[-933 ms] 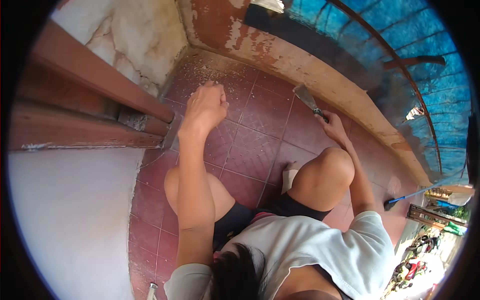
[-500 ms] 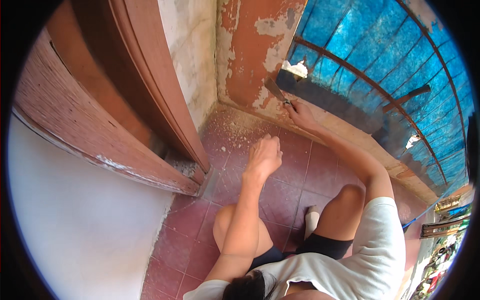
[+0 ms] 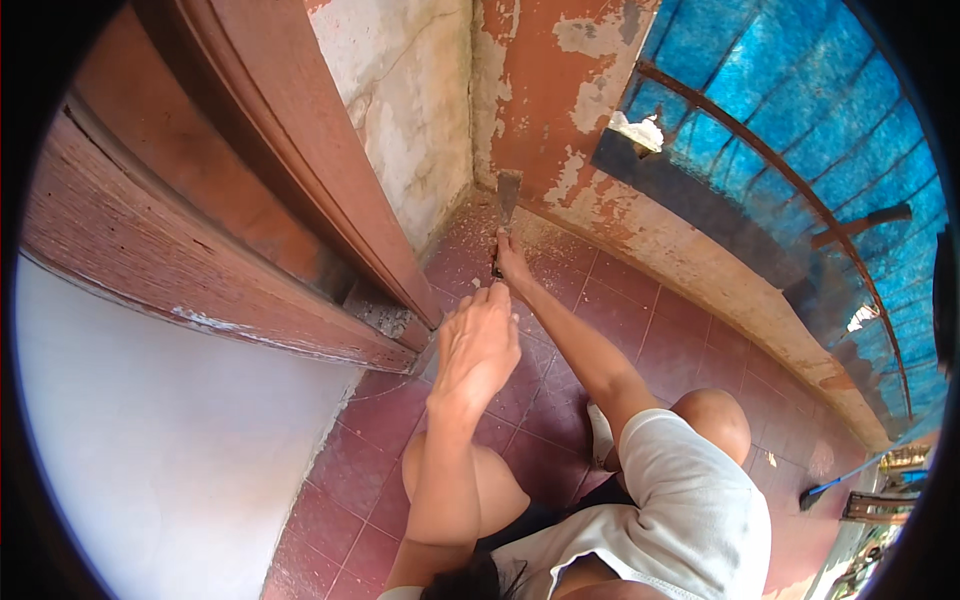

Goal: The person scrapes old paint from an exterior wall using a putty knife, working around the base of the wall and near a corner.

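My right hand [image 3: 514, 264] grips the handle of a scraper [image 3: 508, 196] with a flat, worn metal blade. The blade points away from me, at the foot of the peeling reddish-brown wall [image 3: 545, 100] near the corner. Closer to me is my left hand [image 3: 478, 345], its fingers curled closed just below the end of the scraper's handle. Whether it touches the handle or holds anything is hidden by the back of the hand. Pale paint flakes [image 3: 468, 255] lie scattered over the floor around the scraper.
Red floor tiles [image 3: 390, 480] spread beneath me. A worn brown wooden frame [image 3: 330, 190] stands at the left, beside a white surface [image 3: 180, 430]. Blue sheeting [image 3: 790, 90] behind curved rusty bars covers the right side. A blue-handled broom [image 3: 815, 494] rests at far right.
My right hand has brought the scraper left and down from the wall beside the sheeting to the corner. My left hand has come nearer to me and leftward. The view has shifted somewhat.
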`<action>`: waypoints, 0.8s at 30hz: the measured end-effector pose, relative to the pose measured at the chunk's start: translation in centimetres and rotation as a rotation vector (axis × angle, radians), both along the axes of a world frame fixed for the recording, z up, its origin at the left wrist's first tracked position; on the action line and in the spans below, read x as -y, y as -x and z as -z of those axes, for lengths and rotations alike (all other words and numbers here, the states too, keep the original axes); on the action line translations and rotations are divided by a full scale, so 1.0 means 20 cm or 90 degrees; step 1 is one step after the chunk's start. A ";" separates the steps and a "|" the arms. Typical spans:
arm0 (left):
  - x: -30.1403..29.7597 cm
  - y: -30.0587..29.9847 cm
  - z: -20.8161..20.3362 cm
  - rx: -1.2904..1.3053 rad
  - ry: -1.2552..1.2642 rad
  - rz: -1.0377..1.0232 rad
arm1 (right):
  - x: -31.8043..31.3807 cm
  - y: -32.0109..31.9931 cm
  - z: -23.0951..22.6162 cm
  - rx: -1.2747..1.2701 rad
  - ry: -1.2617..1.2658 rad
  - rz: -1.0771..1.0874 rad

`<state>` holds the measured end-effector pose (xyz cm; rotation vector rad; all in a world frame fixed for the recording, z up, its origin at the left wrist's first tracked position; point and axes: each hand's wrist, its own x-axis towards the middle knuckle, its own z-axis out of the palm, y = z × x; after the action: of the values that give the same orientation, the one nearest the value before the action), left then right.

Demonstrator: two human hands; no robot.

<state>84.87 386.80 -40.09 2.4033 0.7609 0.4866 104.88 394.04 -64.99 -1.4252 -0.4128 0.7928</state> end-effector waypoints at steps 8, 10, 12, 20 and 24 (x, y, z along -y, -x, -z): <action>0.01 0.25 -0.12 -0.130 0.002 -0.171 | -0.49 -0.18 0.20 0.129 -0.060 -0.013; 0.02 0.15 -0.12 -0.150 -0.020 -0.195 | -0.57 -0.35 0.23 0.122 -0.017 0.074; -0.01 0.26 -0.15 -0.164 -0.021 -0.287 | -0.63 -0.08 0.12 0.122 -0.040 0.022; 0.15 -0.23 -0.44 -0.169 0.105 -0.065 | -0.57 -0.20 0.16 0.051 -0.034 0.023; 0.05 -0.20 -0.16 -0.236 -0.024 -0.021 | -0.64 -0.24 0.06 0.181 -0.064 0.087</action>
<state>88.87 385.81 -36.85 2.5522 0.9559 0.0644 109.66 406.79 -66.10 -1.4591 -0.5581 0.4530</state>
